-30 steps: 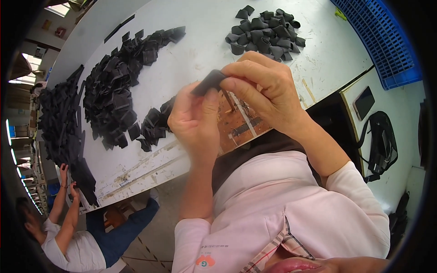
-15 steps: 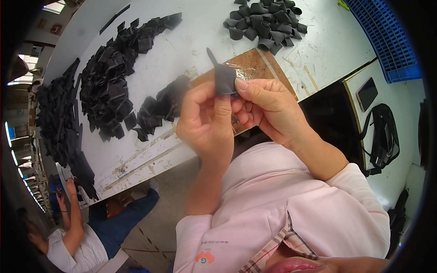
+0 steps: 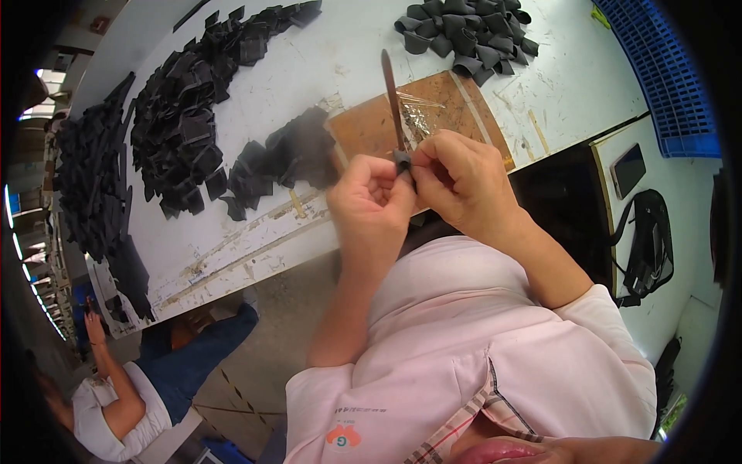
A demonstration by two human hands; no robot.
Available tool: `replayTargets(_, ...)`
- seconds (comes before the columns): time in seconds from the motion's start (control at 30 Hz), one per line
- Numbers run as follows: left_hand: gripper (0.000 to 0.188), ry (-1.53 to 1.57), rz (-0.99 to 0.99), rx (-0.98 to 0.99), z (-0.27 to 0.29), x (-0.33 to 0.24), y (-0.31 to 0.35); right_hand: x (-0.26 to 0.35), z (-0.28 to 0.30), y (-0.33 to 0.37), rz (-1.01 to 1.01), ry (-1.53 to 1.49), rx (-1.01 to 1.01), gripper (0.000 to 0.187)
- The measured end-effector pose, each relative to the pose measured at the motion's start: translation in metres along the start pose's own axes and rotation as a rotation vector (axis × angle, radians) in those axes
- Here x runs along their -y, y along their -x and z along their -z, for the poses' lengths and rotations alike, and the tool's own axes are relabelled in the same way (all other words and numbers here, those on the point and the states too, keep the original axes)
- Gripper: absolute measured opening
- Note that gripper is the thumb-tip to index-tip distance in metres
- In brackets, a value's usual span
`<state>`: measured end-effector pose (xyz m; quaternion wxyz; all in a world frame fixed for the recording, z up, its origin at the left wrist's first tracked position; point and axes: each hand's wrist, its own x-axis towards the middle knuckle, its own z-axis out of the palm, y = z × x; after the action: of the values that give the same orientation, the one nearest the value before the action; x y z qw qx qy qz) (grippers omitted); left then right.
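Observation:
A small dark grey fabric piece is pinched between my two hands, close to the front of the table. My left hand grips it from the left with its fingers curled. From the other side, my right hand pinches its edge with thumb and fingertips. A long, thin brown stick rises from the fabric piece, pointing away from me. Its lower end is hidden at the fabric and fingers, so I cannot tell how it is held. Beyond my hands lies a worn brown board with clear shiny film on it.
Dark flat pieces form a large heap on the left, with a smaller pile nearer. Dark strips lie farther left, curled pieces at the back. Rightward are a blue basket, a phone and a black bag. Someone sits lower left.
The fabric piece, earlier upright over most of the stick with only its tip showing, is now bunched lower between my fingertips. Much more of the stick shows. My right hand has turned inward.

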<state>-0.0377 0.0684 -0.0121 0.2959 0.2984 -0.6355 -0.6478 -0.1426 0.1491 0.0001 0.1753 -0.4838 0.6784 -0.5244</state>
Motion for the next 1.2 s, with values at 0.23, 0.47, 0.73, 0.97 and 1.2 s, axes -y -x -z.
replayTargets(0.23,0.01,-0.62,-0.255,-0.032,-0.001,0.028,0.002,-0.026,-0.006,0.012,0.262,0.621,-0.054,0.015)
replayTargets(0.47,0.028,-0.99,-0.326,-0.238,0.045,0.05,-0.026,-0.044,0.066,-0.056,-0.13,0.112,-0.419,0.021)
replayTargets(0.73,0.019,-1.189,-0.374,-0.25,0.061,0.079,-0.03,-0.048,0.012,0.005,-0.254,0.007,-0.015,0.01)
replayTargets(0.97,0.008,-0.908,-0.565,-0.449,0.056,0.062,-0.023,-0.037,-0.021,0.003,-0.017,0.071,0.145,0.01)
replayTargets(1.2,0.013,0.493,0.128,-0.115,0.031,0.035,-0.004,-0.04,-0.043,0.0,-0.233,-0.48,0.059,0.021)
